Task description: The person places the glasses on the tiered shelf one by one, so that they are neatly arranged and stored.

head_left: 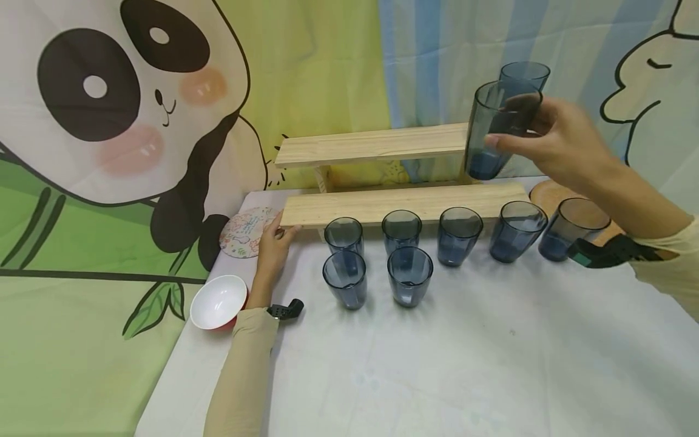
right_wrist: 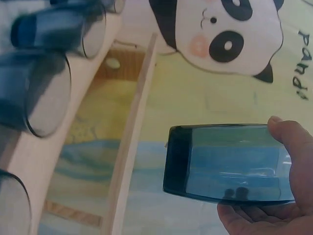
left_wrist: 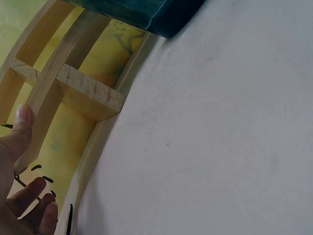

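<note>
In the head view my right hand [head_left: 551,130] grips a blue-tinted drinking glass [head_left: 480,136] upright, raised in front of the shelf's right end. The right wrist view shows the thumb and fingers on opposite sides of this glass [right_wrist: 225,164]. A second glass [head_left: 526,71] shows behind it, partly hidden. My left hand [head_left: 275,249] holds the left end of the lower board of a two-tier wooden shelf [head_left: 377,206]. In the left wrist view the thumb lies against the board [left_wrist: 46,100], the other fingers curved below it.
Several blue glasses [head_left: 460,237] stand in a row before the shelf, with two more [head_left: 409,276] nearer me. A white bowl [head_left: 218,301] and a round floral mat [head_left: 248,232] lie left; a round brown board [head_left: 546,193] lies right. A printed curtain hangs behind.
</note>
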Motion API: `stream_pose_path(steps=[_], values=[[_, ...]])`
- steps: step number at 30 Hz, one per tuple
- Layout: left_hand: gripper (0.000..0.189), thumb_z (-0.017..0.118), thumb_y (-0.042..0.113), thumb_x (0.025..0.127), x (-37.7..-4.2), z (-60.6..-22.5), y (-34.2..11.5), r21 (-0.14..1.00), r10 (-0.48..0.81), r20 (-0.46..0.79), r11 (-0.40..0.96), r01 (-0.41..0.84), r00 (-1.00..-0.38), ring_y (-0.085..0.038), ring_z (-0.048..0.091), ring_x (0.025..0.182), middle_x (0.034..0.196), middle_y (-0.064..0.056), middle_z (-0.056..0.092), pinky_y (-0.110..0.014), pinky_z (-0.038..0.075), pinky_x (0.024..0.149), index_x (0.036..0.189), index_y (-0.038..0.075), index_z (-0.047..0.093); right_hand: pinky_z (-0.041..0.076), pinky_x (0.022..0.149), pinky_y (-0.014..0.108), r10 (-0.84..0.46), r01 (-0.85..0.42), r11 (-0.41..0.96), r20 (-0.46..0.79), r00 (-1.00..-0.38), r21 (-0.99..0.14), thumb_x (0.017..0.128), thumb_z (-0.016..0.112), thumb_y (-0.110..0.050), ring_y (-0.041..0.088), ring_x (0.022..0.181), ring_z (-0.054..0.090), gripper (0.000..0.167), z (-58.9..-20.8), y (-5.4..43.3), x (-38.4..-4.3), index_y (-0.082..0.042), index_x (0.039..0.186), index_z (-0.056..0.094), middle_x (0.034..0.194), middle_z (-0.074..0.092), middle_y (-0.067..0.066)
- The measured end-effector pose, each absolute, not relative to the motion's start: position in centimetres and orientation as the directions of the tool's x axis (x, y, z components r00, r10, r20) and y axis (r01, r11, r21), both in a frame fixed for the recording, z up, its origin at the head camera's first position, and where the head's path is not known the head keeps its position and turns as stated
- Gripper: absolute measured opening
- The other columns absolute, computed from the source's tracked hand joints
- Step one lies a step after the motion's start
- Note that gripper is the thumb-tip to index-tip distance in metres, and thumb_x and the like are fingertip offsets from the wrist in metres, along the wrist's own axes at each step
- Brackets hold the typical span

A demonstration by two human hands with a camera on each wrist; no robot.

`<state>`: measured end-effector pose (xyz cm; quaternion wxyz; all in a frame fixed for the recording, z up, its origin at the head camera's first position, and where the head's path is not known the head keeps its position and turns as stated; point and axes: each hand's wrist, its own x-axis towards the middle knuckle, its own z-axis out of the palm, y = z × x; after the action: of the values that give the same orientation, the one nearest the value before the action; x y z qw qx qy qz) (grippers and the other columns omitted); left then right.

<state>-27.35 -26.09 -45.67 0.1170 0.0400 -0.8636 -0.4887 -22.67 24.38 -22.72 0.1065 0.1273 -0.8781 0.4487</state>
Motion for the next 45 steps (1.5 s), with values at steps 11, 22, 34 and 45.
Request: stream_pose_path(steps=[11, 22, 34, 45], values=[[0.075, 0.069, 0.048, 0.101, -27.2, -45.4, -26.2, 0.85, -0.191, 0.142, 0.526, 0.021, -0.971, -0.037, 0.046, 0.149, 0.168, -0.011, 0.04, -0.05, 0.038, 0.125, 0.165, 0.024, 0.039, 0.04, 0.07, 0.029, -0.002, -0.209, 0.58, 0.256, -0.967, -0.787, 0.094, 0.078, -0.047, 0.016, 0.087, 0.045, 0.036, -21.6, 23.2, -30.4, -0.021, 0.105, 0.057, 0.098, 0.052, -0.005], [0.074, 0.07, 0.046, 0.101, -27.4, -45.5, -26.1, 0.854, -0.187, 0.15, 0.52, 0.032, -0.971, -0.037, 0.047, 0.147, 0.164, -0.014, 0.043, -0.05, 0.039, 0.124, 0.164, 0.023, 0.04, 0.042, 0.085, 0.033, 0.077, -0.115, 0.62, 0.206, -0.976, -0.777, 0.092, 0.075, -0.058, 0.01, 0.091, 0.046, 0.042, -22.3, 21.3, -34.2, -0.024, 0.106, 0.055, 0.102, 0.049, -0.011], [0.074, 0.07, 0.046, 0.101, -27.5, -45.4, -26.2, 0.848, -0.181, 0.159, 0.528, 0.041, -0.971, -0.036, 0.046, 0.148, 0.165, -0.012, 0.043, -0.051, 0.038, 0.125, 0.164, 0.023, 0.041, 0.042, 0.079, 0.036, 0.148, -0.05, 0.643, 0.189, -0.971, -0.764, 0.087, 0.073, -0.07, 0.015, 0.09, 0.047, 0.053, -24.3, 20.2, -36.2, -0.024, 0.102, 0.05, 0.098, 0.049, -0.007], [0.073, 0.071, 0.046, 0.1, -27.3, -45.4, -26.2, 0.85, -0.181, 0.155, 0.526, 0.037, -0.971, -0.038, 0.047, 0.147, 0.164, -0.015, 0.043, -0.052, 0.039, 0.124, 0.164, 0.024, 0.042, 0.041, 0.082, 0.037, 0.177, -0.053, 0.63, 0.209, -0.962, -0.775, 0.089, 0.072, -0.067, 0.015, 0.092, 0.046, 0.051, -25.1, 20.0, -36.8, -0.024, 0.104, 0.049, 0.098, 0.047, -0.008]])
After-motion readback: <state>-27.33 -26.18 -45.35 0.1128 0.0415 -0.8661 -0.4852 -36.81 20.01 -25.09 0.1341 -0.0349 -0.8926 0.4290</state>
